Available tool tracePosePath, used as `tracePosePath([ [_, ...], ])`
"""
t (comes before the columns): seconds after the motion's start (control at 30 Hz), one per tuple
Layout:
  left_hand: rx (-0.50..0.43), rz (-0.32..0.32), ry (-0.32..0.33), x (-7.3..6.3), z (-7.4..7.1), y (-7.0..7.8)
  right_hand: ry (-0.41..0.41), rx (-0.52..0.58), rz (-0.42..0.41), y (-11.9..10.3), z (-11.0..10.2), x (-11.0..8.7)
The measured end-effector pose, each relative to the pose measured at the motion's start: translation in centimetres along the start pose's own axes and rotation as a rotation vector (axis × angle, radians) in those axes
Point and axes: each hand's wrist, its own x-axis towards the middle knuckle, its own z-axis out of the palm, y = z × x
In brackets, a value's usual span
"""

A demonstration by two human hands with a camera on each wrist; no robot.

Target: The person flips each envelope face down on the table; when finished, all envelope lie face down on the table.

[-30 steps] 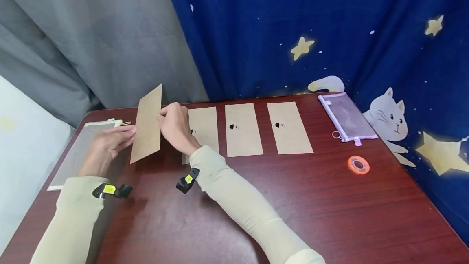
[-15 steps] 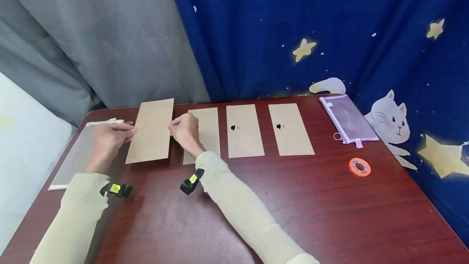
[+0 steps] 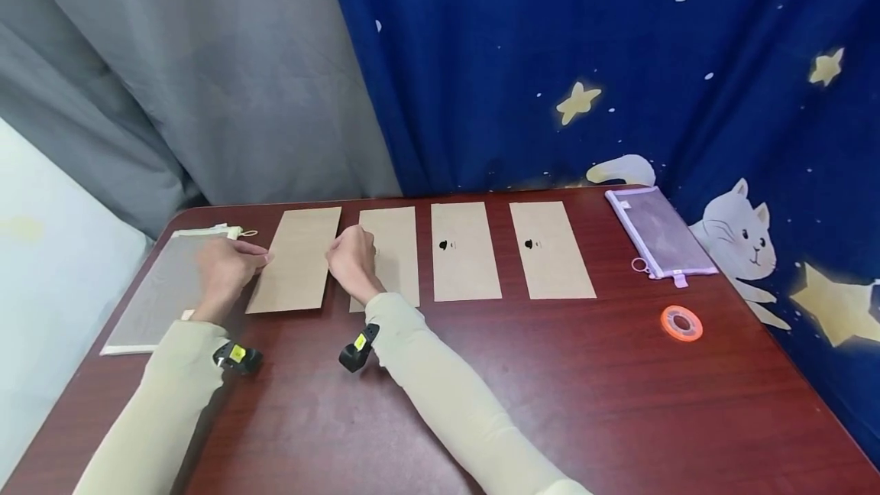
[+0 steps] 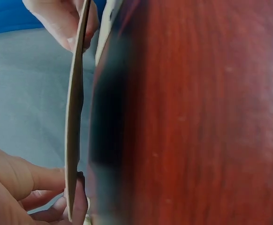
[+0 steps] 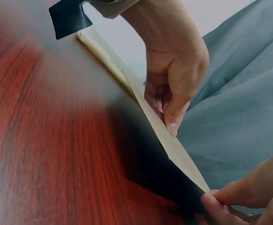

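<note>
A thin, stiff brown kraft-paper rectangle (image 3: 296, 262) lies face-up with its plain side close over the table at left. My left hand (image 3: 227, 266) pinches its left edge between thumb and fingers. At the opposite edge, my right hand (image 3: 354, 262) holds it by the fingertips. Both wrist views show it edge-on, slightly bowed, with a dark shadow beneath. A similar rectangle (image 3: 397, 281) lies just right of it, partly hidden by my right hand. Two more, a middle one (image 3: 467, 270) and a right one (image 3: 557, 266), bear a small black hat print.
A whitish mesh zip pouch (image 3: 147, 289) lies under my left forearm. At the far right are a purple mesh zip pouch (image 3: 663, 235) and an orange ring-shaped spool (image 3: 667, 327). Curtains hang behind the table's (image 3: 536, 396) back edge.
The held rectangle has tipped from steeply upright to nearly flat and come down toward the table. Both hands have shifted right with it, and the right hand is lower.
</note>
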Motion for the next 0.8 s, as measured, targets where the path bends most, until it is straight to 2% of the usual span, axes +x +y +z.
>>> tracePosePath([
  [0.17, 0.018, 0.010, 0.004, 0.1, 0.5, -0.1, -0.018, -0.079, -0.032, 0.3, 0.5, 0.1],
  [0.37, 0.088, 0.045, 0.036, 0.0, 0.8, 0.2, -0.023, -0.152, -0.095, 0.4, 0.9, 0.3],
  [0.7, 0.094, 0.038, 0.022, -0.4, 1.1, 0.3, 0.010, -0.372, -0.107, -0.6, 1.8, 0.4],
  [0.8, 0.102, 0.052, 0.016, -0.3, 1.1, 0.3, 0.008, -0.393, -0.121, -0.7, 1.7, 0.5],
])
